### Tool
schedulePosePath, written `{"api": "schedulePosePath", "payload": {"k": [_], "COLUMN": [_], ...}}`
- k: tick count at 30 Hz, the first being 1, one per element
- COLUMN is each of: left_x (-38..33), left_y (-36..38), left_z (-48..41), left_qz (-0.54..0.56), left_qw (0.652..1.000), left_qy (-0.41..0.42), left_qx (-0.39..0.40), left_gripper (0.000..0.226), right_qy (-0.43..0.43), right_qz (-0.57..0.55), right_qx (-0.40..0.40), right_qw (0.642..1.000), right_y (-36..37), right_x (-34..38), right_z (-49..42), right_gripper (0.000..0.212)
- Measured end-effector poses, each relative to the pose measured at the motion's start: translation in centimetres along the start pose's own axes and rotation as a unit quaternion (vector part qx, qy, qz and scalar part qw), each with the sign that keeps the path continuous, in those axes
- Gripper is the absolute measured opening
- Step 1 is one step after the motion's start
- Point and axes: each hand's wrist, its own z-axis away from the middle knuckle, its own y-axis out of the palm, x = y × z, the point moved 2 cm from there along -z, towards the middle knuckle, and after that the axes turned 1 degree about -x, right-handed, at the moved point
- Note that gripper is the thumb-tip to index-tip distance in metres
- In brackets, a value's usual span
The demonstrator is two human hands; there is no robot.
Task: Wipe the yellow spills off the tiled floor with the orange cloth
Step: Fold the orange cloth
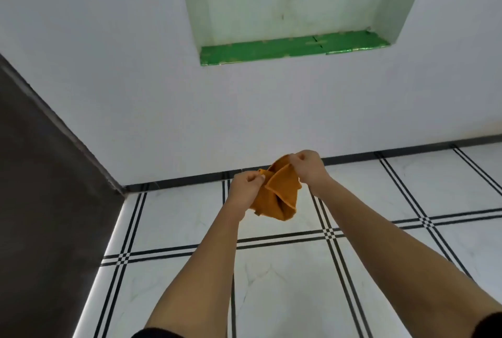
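Orange cloth hangs in the air above the floor, both the left hand and right hand pinching its top edge. No spill shows; better to fold it into a flat pad first.

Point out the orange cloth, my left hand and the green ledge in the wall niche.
orange cloth (282,189), head view, on the folded front flap.
left hand (245,188), head view, on the back of the hand.
green ledge (271,50), head view, on its flat top surface.
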Motion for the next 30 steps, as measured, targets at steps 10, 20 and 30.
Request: {"api": "schedulePosePath", "payload": {"k": [10,20,30], "left_x": [-4.6,-7.8,-8.6], "left_y": [11.1,19.5,20.3], "left_z": [3.9,6.1,7.9], "left_qz": [-0.141,-0.072,-0.154], "left_qw": [0.982,0.985,0.984], "left_qy": [0.02,0.082,0.053], "left_qx": [-0.121,-0.136,-0.077], "left_gripper": [0.035,0.008,0.02], "right_qy": [-0.062,-0.126,-0.184], "right_qz": [0.036,0.045,0.191], "right_qx": [0.208,0.266,0.082], "right_qw": [0.975,0.955,0.961], "right_y": [-13.6,-23.2,-26.6], "right_x": [-1.5,-1.1,-2.5], "right_z": [-1.7,-1.4,-2.7], "right_gripper": [0.028,0.034,0.024]}}
